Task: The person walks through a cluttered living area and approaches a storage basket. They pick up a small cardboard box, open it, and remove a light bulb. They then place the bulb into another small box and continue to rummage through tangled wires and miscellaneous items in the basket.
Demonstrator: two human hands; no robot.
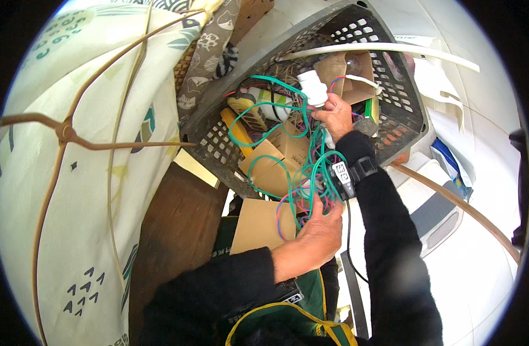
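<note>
A tangle of green, red and blue wires (309, 171) lies over the near side of a dark plastic crate (405, 82). My left hand (312, 238) grips the lower part of this tangle at the crate's near edge. Higher up, the fingers of my right hand (335, 114) are closed on a white plastic fitting (313, 88), with green wire beside it. Beneath and around the wires are an open cardboard box (271, 168), a yellow and grey tool or case (249, 110) and a yellow bar-like object (236, 129). An opened cardboard box (348, 73) holds a clear bulb-like item.
A long white strip (385, 48) crosses the crate's far part. Patterned fabric (95, 86) hangs at left, with a curved brown rod frame (65, 132) before it. A cardboard flap (262, 225) lies by my left hand. At right are a brown rod (459, 207) and white containers.
</note>
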